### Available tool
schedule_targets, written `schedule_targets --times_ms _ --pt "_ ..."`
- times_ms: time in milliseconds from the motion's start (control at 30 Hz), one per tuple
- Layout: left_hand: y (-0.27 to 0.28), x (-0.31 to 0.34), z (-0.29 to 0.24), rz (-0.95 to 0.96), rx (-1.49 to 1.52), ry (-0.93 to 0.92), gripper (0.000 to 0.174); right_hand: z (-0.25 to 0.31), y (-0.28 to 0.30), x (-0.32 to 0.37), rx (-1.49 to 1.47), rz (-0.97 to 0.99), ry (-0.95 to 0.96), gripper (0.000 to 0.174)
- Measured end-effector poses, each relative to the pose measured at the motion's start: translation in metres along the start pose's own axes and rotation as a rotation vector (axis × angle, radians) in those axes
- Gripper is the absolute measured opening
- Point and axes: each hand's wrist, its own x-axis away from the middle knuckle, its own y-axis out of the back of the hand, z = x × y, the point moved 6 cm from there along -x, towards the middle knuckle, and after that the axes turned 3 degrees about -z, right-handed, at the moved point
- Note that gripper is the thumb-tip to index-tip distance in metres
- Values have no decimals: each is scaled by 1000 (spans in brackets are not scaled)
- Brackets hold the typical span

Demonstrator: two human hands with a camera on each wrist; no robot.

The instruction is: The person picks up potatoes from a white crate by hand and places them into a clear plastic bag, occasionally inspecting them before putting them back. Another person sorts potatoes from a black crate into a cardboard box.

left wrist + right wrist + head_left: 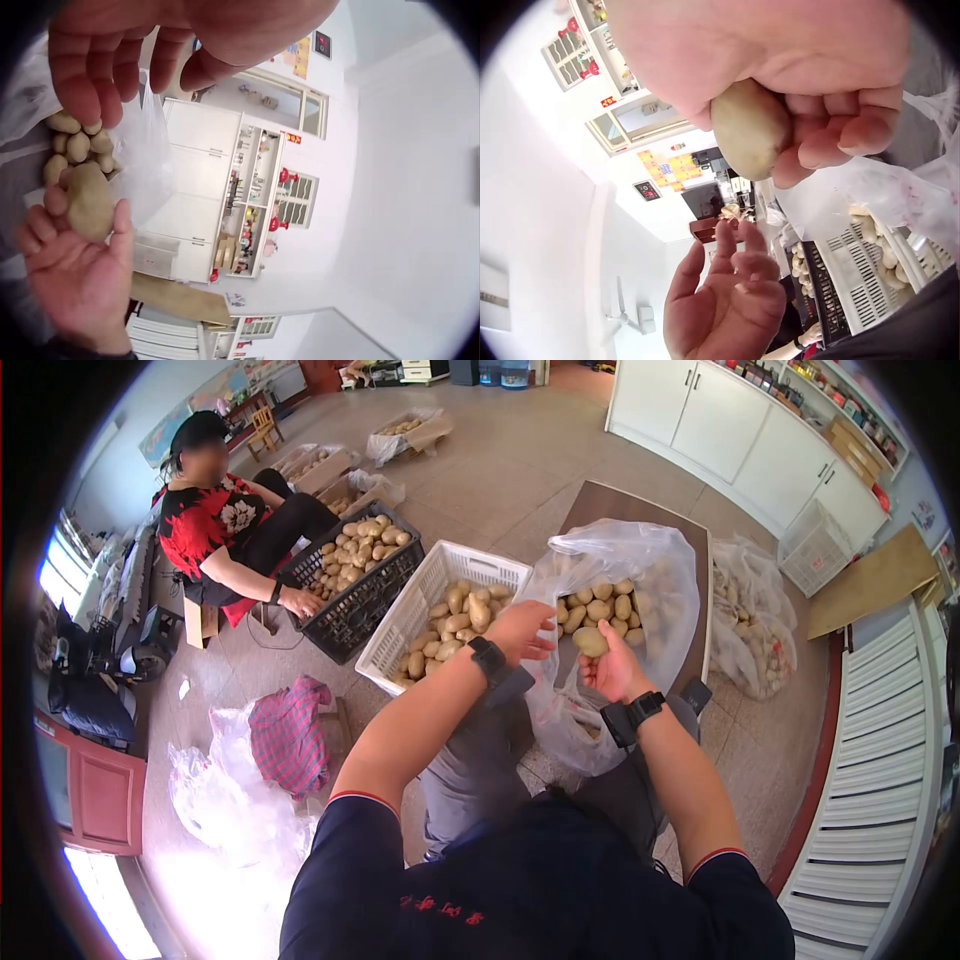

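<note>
My right hand point(618, 672) holds a potato point(590, 641) between thumb and fingers, over the front of a clear plastic bag point(672, 560). In the right wrist view the same potato point(750, 129) sits against the fingers. Several potatoes point(600, 605) lie inside the bag's open mouth. My left hand point(522, 632) hovers between the bag and a white crate point(505, 566), its fingers loosely bent and nothing in them. The left wrist view shows those fingers point(82, 82) above the held potato. More potatoes point(455, 622) fill the white crate.
A black crate point(335, 622) of potatoes stands left of the white one, with a seated person's hand point(300, 602) at its side. The bag rests on a brown table point(605, 505). Another full bag point(755, 625) lies on the floor to the right. A plaid cloth point(290, 735) lies lower left.
</note>
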Motion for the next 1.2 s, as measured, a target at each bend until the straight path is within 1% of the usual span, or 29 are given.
schedule_targets --times_ms 33,100,133,167,233,267,300,333,367,433,467,500,567,600,633,700,733,800,933,1033,1100,1133,1200 --pt "-5 -6 0 5 -8 -4 49 2 -2 1 13 -17 7 52" --pt "-17 -18 7 81 -128 94 57 12 -5 -1 12 -36 28 53" --pt "-29 -8 -3 88 -132 149 50 13 -5 -2 -2 -33 23 55" --pt "-32 -11 -3 93 -132 159 50 12 -5 -1 -14 -32 11 57" --pt "-49 -17 -3 347 -135 113 40 13 -2 -3 20 -53 -13 56" --pt "-51 -22 -3 342 -126 118 40 14 -2 -6 54 -65 -29 56" --pt "-52 -30 -1 352 -97 120 35 14 -3 -11 56 -61 -40 56" --pt "-51 -36 1 358 -66 124 31 16 -4 -16 117 -54 9 56" --pt "-42 -44 5 334 -59 139 31 16 -6 -26 170 -35 47 55" --pt "-28 -54 0 276 -26 35 27 16 -4 -40 196 -49 59 53" --pt "-22 -59 1 275 -33 47 27 17 -1 -46 226 -76 78 51" --pt "-9 -64 0 180 42 33 28 17 4 -51 210 -81 74 51" --pt "16 -75 1 15 183 21 31 23 25 -57 286 -232 166 42" --pt "30 -84 1 -57 251 20 32 26 38 -62 308 -302 184 31" --pt "45 -91 1 -138 301 14 31 24 51 -67 299 -310 172 31" --pt "70 -97 2 -264 380 31 31 29 79 -73 365 -453 194 25" --pt "76 -99 1 -272 378 40 31 32 87 -77 361 -450 183 25" --pt "96 -98 4 -409 404 44 29 37 101 -83 379 -488 216 26" --pt "119 -94 9 -464 393 53 33 36 103 -95 335 -473 220 27" --pt "130 -85 14 -536 444 24 29 33 91 -91 288 -415 204 27" --pt "136 -80 16 -520 397 17 29 37 84 -85 332 -419 201 27" --pt "147 -82 25 -534 422 71 30 34 85 -89 331 -411 199 27" --pt "167 -81 37 -573 401 99 32 31 93 -93 377 -394 294 27"
